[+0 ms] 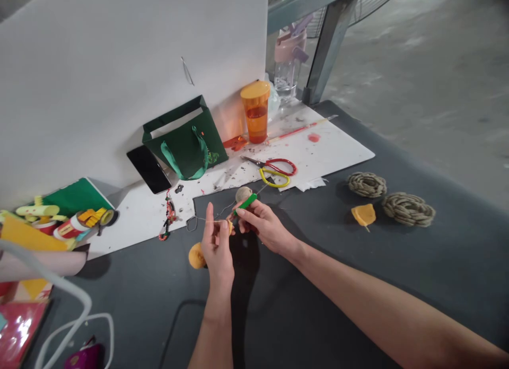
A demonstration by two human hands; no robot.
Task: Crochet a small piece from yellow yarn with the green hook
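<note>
while right fingers (pixel 245 216) grasp one green-handled tool (pixel 248 202), left fingers (pixel 225 235) pinch one yellow piece (pixel 230 227).

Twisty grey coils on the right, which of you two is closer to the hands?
The left coil, beyond the yellow petal-shaped piece; the other coil lies farther from the right hand.

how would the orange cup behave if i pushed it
The orange cup would probably feel fairly weighty, since liquid shows inside. Pushed high up, it might tip, being tall and narrower at the base. Its smooth-looking surface could be somewhat slippery.
</note>
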